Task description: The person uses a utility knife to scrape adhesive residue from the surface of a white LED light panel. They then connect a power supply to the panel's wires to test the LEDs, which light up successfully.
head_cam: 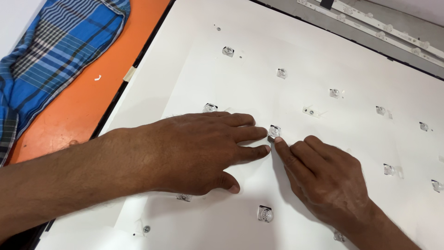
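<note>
Both hands lie flat, fingers released, on the white reflector sheet (296, 55), left hand (194, 153) and right hand (323, 178) fingertips touching one clear LED lens (274, 131) at twelve o'clock.

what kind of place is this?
Probably an electronics repair bench: a large white backlight sheet dotted with clear lens caps, which both hands touch, spare light strips, and an orange surface.

We see an orange table (83, 99) bearing a large white panel (296, 51) with a dark frame, beside a blue checked cloth (55, 46) at its corner.
</note>
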